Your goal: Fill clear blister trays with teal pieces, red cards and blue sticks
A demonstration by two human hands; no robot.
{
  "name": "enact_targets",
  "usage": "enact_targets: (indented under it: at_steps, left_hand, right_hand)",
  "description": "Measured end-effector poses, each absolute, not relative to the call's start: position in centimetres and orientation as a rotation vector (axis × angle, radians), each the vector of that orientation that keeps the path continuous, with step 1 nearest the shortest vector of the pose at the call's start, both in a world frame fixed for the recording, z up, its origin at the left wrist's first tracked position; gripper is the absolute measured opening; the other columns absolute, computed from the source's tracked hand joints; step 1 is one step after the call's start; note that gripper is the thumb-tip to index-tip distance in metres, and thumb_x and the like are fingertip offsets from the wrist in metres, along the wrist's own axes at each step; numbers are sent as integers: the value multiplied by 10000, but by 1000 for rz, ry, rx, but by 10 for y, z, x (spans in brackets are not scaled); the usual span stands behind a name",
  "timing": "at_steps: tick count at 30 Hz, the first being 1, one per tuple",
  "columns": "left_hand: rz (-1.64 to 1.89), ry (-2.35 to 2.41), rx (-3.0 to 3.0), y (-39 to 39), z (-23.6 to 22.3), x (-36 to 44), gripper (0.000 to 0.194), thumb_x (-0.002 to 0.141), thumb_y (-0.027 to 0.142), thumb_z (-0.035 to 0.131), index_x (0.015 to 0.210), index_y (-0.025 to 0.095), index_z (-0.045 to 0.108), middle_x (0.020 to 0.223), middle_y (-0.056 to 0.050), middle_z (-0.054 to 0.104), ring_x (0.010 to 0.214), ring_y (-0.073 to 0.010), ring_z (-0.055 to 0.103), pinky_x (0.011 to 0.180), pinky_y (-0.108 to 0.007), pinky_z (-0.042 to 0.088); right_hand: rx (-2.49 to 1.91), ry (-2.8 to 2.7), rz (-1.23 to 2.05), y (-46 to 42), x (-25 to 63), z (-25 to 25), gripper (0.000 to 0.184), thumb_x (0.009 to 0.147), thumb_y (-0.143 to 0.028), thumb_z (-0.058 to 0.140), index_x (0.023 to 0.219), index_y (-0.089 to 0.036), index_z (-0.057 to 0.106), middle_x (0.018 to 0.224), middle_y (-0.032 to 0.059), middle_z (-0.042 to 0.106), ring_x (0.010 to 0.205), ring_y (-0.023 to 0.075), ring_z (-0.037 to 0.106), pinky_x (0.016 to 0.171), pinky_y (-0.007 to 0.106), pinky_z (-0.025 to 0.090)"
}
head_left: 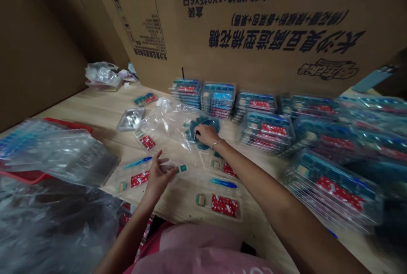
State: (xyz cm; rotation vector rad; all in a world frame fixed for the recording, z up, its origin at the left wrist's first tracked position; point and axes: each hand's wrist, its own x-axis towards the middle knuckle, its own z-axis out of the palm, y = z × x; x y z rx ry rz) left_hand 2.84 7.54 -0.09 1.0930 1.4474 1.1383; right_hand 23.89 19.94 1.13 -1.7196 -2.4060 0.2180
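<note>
My right hand (207, 135) reaches into a pile of small teal pieces (203, 123) beside a clear plastic bag (168, 123). Its fingers are curled together; a dark spot shows at the fingertips, too blurred to name. My left hand (160, 174) lies over a clear plastic tray (122, 176), thumb and fingers apart. In that tray are a red patterned packet (140, 178), a blue pen (138, 162) and a striped block (122, 186). Just past the left thumb is a teal square (183, 167).
Stacks of filled clear trays (333, 189) line the right and back. A large cardboard box (222, 62) walls off the far side. At left, empty clear trays (76, 151) lie on a red basket (32, 176). Another tray with a red packet (224, 205) sits near the front edge.
</note>
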Motion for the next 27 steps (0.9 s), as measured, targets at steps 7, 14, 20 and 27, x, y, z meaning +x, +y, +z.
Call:
enact_targets:
  at_steps: [7,14,20,27]
  left_hand:
    - [1053,1732,1950,93,-2,32,590,717,209,614,1281,164,444,1325,-175,447,1242,-324,416,978,-503,390]
    - [425,1444,2598,126,12,74,314,888,330,461,1140,206,601,1262,-104,584,1317,-365,319,1030,-636,219]
    - [724,1490,2309,144,12,78,218,795,206,549,974,159,666,1097,-130,656,1127,-325,514,942,-508,391]
    - [1183,1103,1165,135,33,97,247,621,278,685,837,158,683,764,-33,687,657,-139,604,620,-257,445]
  right_hand:
    - [-1578,-2416,346,188,239,8,205,807,-168,558,964,-200,686,998,78,642,970,234,548,813,324,398]
    - [-1561,-2141,530,196,241,1,244,730,-77,558,925,-168,672,919,75,659,876,223,605,783,327,443]
    - [-1459,-1834,732,188,273,5,283,800,-179,504,1064,-131,594,858,54,675,776,150,636,714,277,503]
    - [-943,-1449,1345,151,259,11,284,697,-314,676,939,-188,598,809,5,662,721,127,625,695,274,499]
